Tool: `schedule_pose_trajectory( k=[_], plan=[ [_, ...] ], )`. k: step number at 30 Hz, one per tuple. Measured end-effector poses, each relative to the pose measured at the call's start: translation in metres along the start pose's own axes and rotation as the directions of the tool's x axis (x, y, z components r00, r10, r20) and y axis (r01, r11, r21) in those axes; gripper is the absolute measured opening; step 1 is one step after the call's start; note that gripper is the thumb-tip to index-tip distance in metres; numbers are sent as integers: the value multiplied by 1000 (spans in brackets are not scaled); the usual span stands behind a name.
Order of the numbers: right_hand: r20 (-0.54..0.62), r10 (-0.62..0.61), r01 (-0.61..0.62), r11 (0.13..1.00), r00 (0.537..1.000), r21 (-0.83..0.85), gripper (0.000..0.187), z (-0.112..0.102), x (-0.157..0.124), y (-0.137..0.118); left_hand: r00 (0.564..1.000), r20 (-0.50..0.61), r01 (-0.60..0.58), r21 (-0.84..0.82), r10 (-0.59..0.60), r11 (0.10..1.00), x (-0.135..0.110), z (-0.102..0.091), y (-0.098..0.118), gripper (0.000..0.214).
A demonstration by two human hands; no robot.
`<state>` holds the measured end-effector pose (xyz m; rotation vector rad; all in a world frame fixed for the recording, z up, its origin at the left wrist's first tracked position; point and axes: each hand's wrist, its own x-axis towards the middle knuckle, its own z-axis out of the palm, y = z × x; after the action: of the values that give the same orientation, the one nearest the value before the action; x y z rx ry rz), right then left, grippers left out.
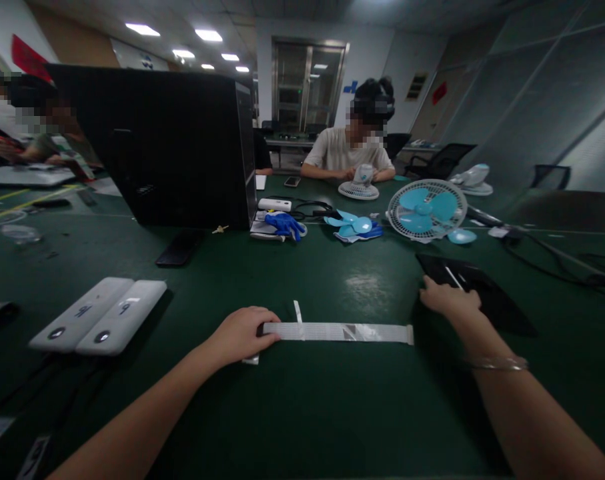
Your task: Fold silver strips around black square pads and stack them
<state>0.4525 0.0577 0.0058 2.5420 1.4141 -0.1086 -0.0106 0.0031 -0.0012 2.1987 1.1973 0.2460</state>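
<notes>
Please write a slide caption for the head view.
Left hand grips a pale flat strip's end; right hand over a black sheet.

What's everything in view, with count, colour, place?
ribbon strip: one, pale grey, centre front
sheet: one, black, right front
stick: one, white, on the sheet
rounded devices: two, white, left front
case: one, black, left back
slab: one, black, before the case
keys: count unclear, yellowish, near the case
gloves: count unclear, blue and white, centre back
fan rotor: one, light blue, on a glove
upright fan: one, white and light blue, right back
other fans: two, white, far centre and right
cables: several, black, right
chairs: several, black, far right
people: at least three, mixed clothing, back and left
table: one, green, throughout
left hand: one, bare, holding the strip
right hand: one, bare, at the sheet
</notes>
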Motion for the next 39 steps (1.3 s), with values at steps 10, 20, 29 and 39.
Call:
schedule_pose_trajectory(
  k=[10,20,29,39],
  plan=[
    [-163,70,-71,997,984,0,80,4,-19,-29,1000,7,-17,32,17,999,0,-2,1,28],
    [-145,38,-44,998,989,-37,101,-1,-11,-20,999,16,-47,10,47,999,-2,-6,7,29],
    [-222,-568,550,823,793,-140,81,9,-45,-65,990,104,-91,-50,96,995,-5,-8,10,24],
    [-84,-957,955,266,278,135,77,-5,-116,-100,963,-57,-255,125,263,959,-3,-9,9,19]
  ],
)
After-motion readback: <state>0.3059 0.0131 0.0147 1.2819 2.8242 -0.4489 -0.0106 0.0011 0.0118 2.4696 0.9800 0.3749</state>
